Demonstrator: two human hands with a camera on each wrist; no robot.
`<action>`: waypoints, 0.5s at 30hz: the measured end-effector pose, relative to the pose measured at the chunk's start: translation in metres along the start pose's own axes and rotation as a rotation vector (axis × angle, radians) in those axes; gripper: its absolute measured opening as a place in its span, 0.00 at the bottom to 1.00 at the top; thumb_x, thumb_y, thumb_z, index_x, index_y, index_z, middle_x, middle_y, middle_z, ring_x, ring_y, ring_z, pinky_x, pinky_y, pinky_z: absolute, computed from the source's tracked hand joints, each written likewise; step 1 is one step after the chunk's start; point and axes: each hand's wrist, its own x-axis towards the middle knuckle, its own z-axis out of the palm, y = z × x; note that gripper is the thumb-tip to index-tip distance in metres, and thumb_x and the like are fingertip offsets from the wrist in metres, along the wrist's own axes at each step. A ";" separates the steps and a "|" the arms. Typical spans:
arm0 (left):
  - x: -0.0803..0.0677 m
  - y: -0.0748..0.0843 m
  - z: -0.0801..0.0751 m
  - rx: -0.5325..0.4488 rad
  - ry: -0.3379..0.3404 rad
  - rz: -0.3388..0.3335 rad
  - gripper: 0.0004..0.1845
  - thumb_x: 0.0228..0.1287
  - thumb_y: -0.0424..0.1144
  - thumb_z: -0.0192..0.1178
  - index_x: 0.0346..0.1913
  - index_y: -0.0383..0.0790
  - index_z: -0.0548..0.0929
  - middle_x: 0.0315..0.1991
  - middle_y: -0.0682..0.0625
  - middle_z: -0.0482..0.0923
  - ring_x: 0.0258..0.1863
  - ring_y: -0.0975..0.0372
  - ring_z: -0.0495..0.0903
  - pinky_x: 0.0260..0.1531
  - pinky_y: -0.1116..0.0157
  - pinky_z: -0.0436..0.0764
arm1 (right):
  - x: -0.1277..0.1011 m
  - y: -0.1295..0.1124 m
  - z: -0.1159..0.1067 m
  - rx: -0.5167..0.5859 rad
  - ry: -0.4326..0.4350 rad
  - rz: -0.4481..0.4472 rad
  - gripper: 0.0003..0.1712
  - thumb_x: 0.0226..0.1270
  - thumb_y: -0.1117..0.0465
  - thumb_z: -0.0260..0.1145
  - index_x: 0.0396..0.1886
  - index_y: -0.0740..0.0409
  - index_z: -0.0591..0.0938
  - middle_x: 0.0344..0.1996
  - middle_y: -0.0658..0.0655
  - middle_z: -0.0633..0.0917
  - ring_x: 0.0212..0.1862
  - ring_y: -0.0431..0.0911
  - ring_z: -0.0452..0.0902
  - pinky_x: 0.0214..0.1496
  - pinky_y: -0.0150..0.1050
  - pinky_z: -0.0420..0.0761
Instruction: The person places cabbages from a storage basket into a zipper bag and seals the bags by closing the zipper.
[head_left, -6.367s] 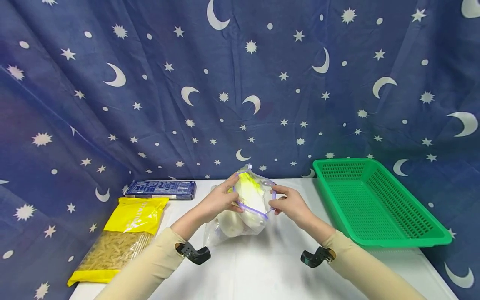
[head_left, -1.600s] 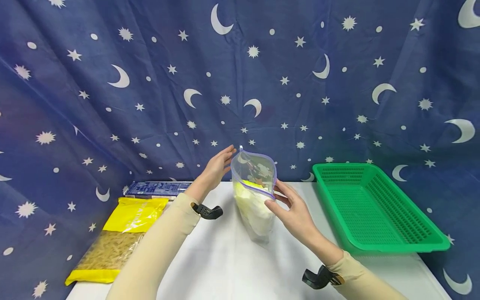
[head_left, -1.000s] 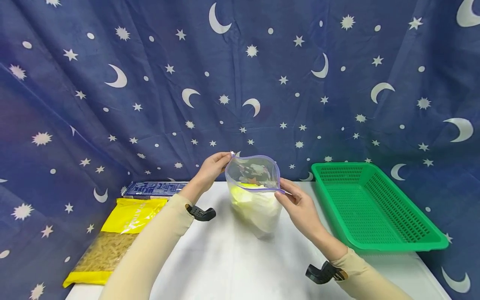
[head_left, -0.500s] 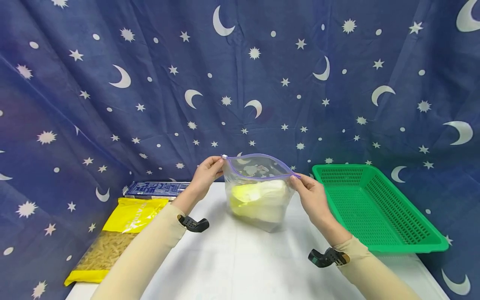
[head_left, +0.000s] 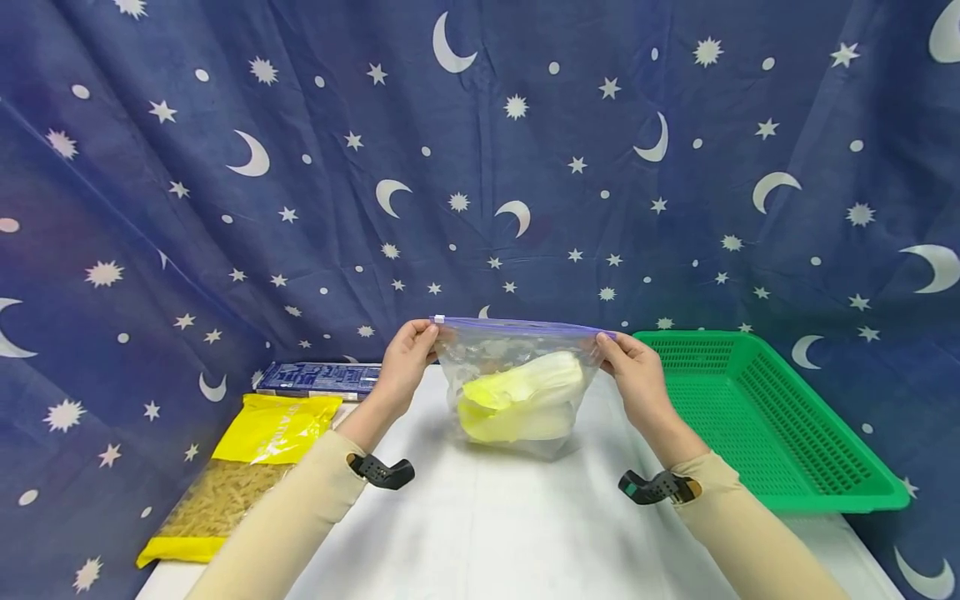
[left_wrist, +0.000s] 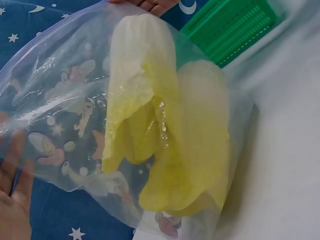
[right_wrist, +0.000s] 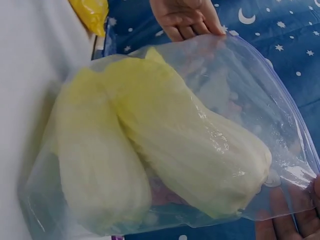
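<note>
A clear zip bag with a purple-edged top stands upright at the table's middle, its mouth stretched into a straight line. Two small napa cabbages lie side by side inside, yellow leaves toward the left and white bases toward the right. My left hand pinches the bag's upper left corner beside the white slider. At the upper right corner my right hand pinches the purple edge between thumb and fingers. Printed cartoon figures show on the bag in the left wrist view.
On the right of the white table stands a green plastic basket. A yellow pasta bag lies on the left, with a blue box behind it. A star-and-moon curtain hangs behind the table.
The bag went from slumped to upright. My hands moved apart to its top corners, the left one taking hold by the slider, and the round gaping mouth was pulled into a flat line.
</note>
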 end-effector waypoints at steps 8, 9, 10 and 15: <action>-0.005 -0.001 0.009 -0.055 0.090 0.080 0.12 0.82 0.41 0.50 0.56 0.36 0.72 0.46 0.46 0.84 0.45 0.62 0.82 0.49 0.65 0.82 | 0.010 -0.005 0.005 0.089 0.021 -0.016 0.25 0.78 0.48 0.61 0.55 0.68 0.80 0.44 0.51 0.85 0.49 0.40 0.81 0.53 0.30 0.83; -0.006 -0.001 0.009 -0.066 0.093 0.090 0.12 0.82 0.41 0.50 0.56 0.35 0.72 0.45 0.47 0.83 0.44 0.62 0.82 0.46 0.67 0.83 | 0.010 -0.005 0.006 0.100 0.022 -0.018 0.24 0.78 0.49 0.61 0.54 0.67 0.80 0.43 0.51 0.85 0.48 0.40 0.81 0.53 0.30 0.83; -0.007 -0.002 0.010 -0.076 0.094 0.098 0.12 0.82 0.40 0.49 0.56 0.35 0.72 0.44 0.47 0.82 0.43 0.62 0.82 0.44 0.67 0.83 | 0.010 -0.005 0.007 0.116 0.024 -0.017 0.23 0.78 0.49 0.61 0.53 0.67 0.80 0.42 0.51 0.84 0.48 0.40 0.80 0.52 0.30 0.83; -0.013 -0.009 0.011 -0.094 0.085 0.103 0.10 0.83 0.40 0.48 0.56 0.36 0.70 0.42 0.49 0.81 0.39 0.63 0.83 0.40 0.69 0.84 | 0.006 -0.003 0.012 0.158 0.041 -0.012 0.19 0.80 0.51 0.59 0.47 0.64 0.80 0.38 0.50 0.83 0.45 0.42 0.79 0.47 0.30 0.81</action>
